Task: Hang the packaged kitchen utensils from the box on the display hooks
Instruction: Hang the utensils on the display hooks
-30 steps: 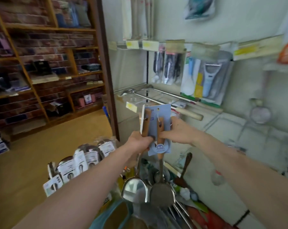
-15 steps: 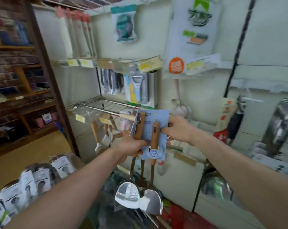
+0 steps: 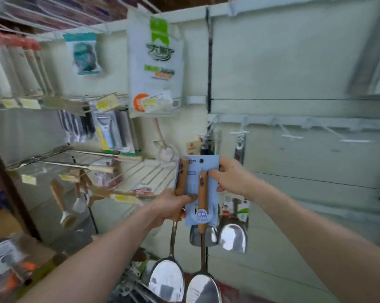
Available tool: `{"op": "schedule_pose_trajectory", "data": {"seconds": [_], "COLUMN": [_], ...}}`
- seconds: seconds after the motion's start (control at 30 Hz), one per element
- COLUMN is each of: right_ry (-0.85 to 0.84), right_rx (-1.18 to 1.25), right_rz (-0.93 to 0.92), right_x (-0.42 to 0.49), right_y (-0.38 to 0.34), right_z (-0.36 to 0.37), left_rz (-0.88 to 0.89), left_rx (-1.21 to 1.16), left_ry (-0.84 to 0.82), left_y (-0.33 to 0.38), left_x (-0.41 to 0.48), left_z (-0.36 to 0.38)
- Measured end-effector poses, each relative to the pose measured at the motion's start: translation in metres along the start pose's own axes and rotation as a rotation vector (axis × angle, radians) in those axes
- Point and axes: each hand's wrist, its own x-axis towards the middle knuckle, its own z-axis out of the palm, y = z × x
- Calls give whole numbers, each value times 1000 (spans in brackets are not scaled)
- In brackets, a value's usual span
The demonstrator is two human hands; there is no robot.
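1. Pale wall panels (image 3: 294, 68) fill the far and right side. A white rail of display hooks (image 3: 290, 134) runs across the right panel at mid-height.
2. At centre the utensil pack (image 3: 208, 189), on a blue card, is held up in the air in front of the wall. It sits lower than the rail and isn't on any hook.
3. Its hang hole (image 3: 201, 160) shows at the card's top edge.
4. Two wooden handles (image 3: 202, 186) lie against the card. Two steel spoon bowls (image 3: 166, 281) hang below it, near the bottom of view.
5. At the card's lower left, the left hand (image 3: 173, 206) wraps its fingers round the left handle, w/ thumb pressed on the card front.
6. On the other side, the right hand (image 3: 230, 178) grips the card's right edge, upper half, fingers curled over the front.
7. Just behind the pack, to the right, steel scoops (image 3: 232, 236) w/ a label hang on the wall.
8. Far left: a peeler pack (image 3: 110, 132) under yellow price tags (image 3: 107, 103), and a wire shelf (image 3: 145, 171) below it.
9. Above centre hangs a big white bag (image 3: 156, 68) w/ a green label.
10. Near left, the packs are too blurred to tell what they are.
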Motion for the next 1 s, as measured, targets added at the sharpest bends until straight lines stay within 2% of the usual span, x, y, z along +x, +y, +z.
{"op": "schedule_pose_trajectory", "data": {"seconds": [0.27, 0.5, 0.73, 1.0], "right_ry": [150, 244, 341, 458], "right_rx": [17, -15, -38, -167], "right_rz": [79, 98, 69, 32], "right_x": [-42, -70, -76, -61], "right_y": [32, 45, 46, 44], "right_z": [-68, -106, -130, -131], "left_rz": [92, 44, 111, 49], "left_rx": [-16, -49, -131, -257], "left_ry": [-160, -271, -247, -185], "left_y": [35, 48, 62, 64], "left_x": [-1, 7, 11, 29], "left_z": [77, 118, 146, 150]}}
